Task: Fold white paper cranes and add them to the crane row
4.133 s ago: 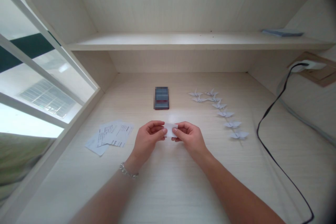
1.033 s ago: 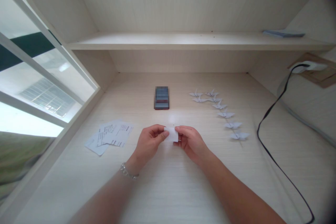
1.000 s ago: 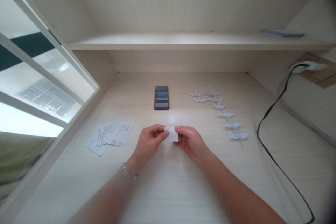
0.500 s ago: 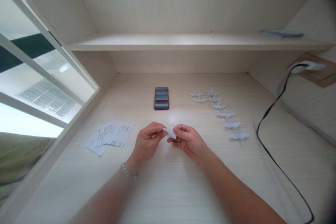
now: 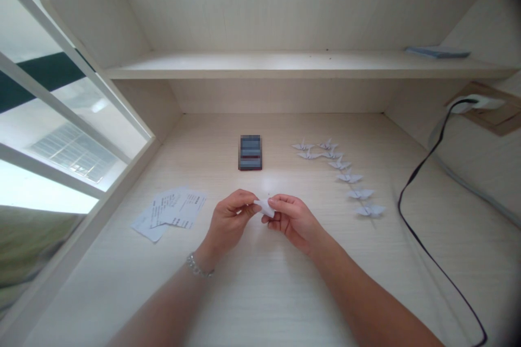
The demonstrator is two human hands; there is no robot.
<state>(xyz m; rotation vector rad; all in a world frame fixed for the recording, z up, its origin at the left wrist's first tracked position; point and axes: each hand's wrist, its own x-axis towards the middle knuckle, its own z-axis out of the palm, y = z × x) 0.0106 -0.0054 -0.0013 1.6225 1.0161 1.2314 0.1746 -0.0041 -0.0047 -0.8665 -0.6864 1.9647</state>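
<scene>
A small folded piece of white paper (image 5: 265, 207) is held above the desk between both hands. My left hand (image 5: 233, 214) pinches its left end between thumb and fingers. My right hand (image 5: 291, 217) grips the other end, thumb on top and fingers curled beneath. The fingertips cover part of the paper, so its exact folds cannot be made out. To the right, several white paper cranes (image 5: 349, 178) stand in a curved line. Left of my hands, printed paper sheets (image 5: 178, 207) lie overlapping.
A phone (image 5: 250, 152) with a blurred screen lies beyond my hands on the desk (image 5: 260, 293). On the right, a black cable (image 5: 423, 244) runs from a wall socket (image 5: 488, 108) across the desk. A shelf (image 5: 260, 62) at the back bears a flat bluish item (image 5: 438, 52).
Almost nothing differs. The folded paper and my right hand have shifted very slightly, and both hands keep their pinch on it.
</scene>
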